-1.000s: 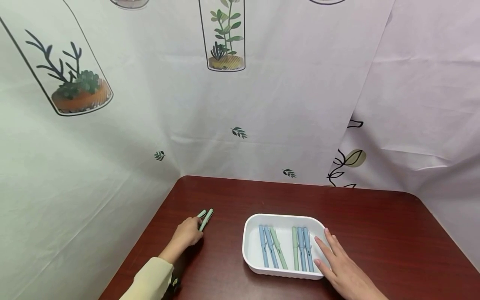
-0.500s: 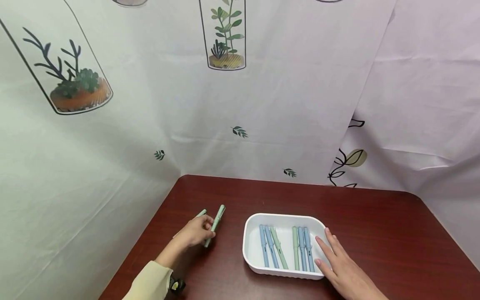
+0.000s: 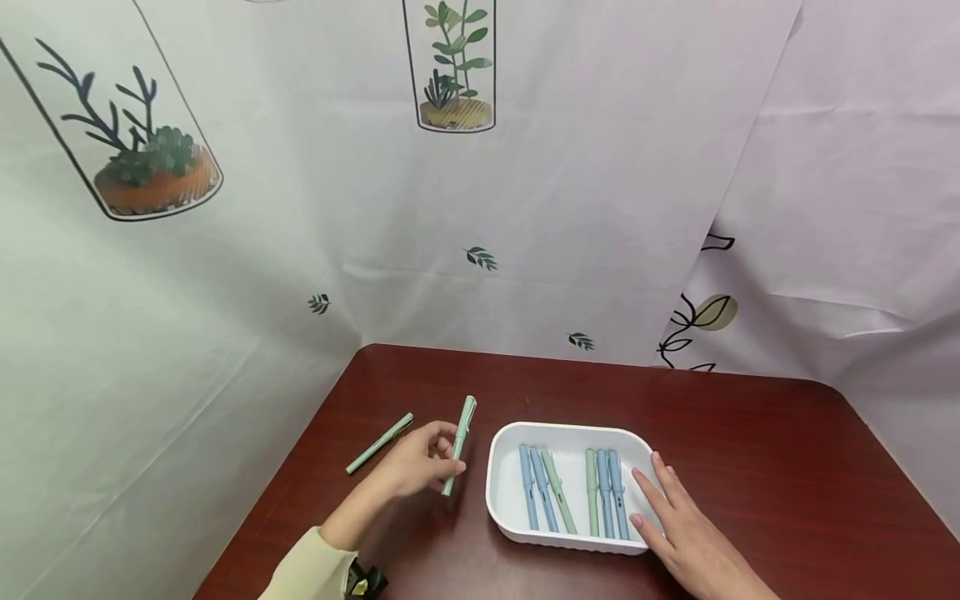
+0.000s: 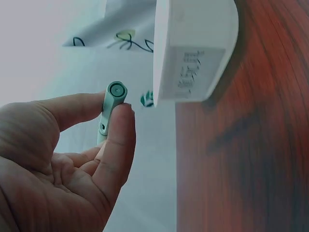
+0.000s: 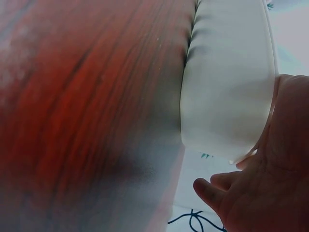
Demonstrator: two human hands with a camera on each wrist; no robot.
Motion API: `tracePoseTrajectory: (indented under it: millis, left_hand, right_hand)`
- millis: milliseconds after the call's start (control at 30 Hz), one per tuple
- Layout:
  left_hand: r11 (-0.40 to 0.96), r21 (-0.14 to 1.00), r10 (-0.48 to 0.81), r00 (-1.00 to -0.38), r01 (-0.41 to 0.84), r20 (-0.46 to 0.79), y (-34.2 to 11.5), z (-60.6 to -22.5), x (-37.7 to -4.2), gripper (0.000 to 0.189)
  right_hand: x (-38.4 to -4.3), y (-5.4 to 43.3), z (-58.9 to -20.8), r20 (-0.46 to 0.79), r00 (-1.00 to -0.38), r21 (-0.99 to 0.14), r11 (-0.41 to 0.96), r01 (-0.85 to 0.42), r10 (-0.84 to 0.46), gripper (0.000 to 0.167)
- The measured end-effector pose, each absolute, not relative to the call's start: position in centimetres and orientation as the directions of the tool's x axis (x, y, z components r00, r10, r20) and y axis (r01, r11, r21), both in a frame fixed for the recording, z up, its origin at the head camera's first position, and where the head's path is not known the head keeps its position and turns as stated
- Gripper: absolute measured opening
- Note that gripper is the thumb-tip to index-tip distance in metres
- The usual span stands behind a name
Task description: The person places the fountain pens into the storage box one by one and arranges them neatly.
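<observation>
My left hand (image 3: 420, 462) pinches a light green pen (image 3: 463, 421) between thumb and fingers, just left of the white tray (image 3: 555, 542). In the left wrist view the pen (image 4: 116, 92) points its round end at the camera, above the table. Inside the tray lie two groups of pens: two blue pens and a green pen (image 3: 558, 492) on the left, a green pen (image 3: 592, 492) and two blue pens on the right. My right hand (image 3: 690, 533) rests at the tray's right rim, fingers extended; in the right wrist view the hand (image 5: 270, 179) is beside the tray's outer wall (image 5: 231, 87).
Another light green pen (image 3: 380, 443) lies on the dark red table (image 3: 750, 442), left of my left hand. A printed white cloth (image 3: 562, 208) hangs behind and along the sides of the table. A dark wristband (image 3: 365, 581) is on the left wrist.
My left hand has picked up one green pen from beside the other and moved it right toward the tray. The second green pen stays on the table. My right hand stays at the tray.
</observation>
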State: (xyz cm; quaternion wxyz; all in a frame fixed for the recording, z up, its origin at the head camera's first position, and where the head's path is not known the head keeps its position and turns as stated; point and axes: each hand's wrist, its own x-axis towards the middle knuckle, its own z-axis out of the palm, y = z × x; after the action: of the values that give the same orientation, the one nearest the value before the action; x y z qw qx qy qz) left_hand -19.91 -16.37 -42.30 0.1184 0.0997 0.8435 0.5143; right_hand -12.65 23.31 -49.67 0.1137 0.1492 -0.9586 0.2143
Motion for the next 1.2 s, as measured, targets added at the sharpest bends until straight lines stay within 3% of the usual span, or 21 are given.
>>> tracePoseTrajectory:
  millis: [767,1200]
  left_hand:
    - [0.417,0.906,0.356,-0.93,0.074,-0.088,-12.1,-42.0,-19.6,0.052]
    - [0.387,0.92,0.386,-0.917,0.059,-0.103,-10.3,-42.5,-19.2,0.06]
  right_hand:
    - [-12.6,23.4,-49.8,0.33,-0.91,-0.363,0.857,-0.367,-0.25,0.061]
    - [-12.6,23.3,-50.0,0.325,-0.914,-0.358,0.863,-0.357,-0.243,0.061]
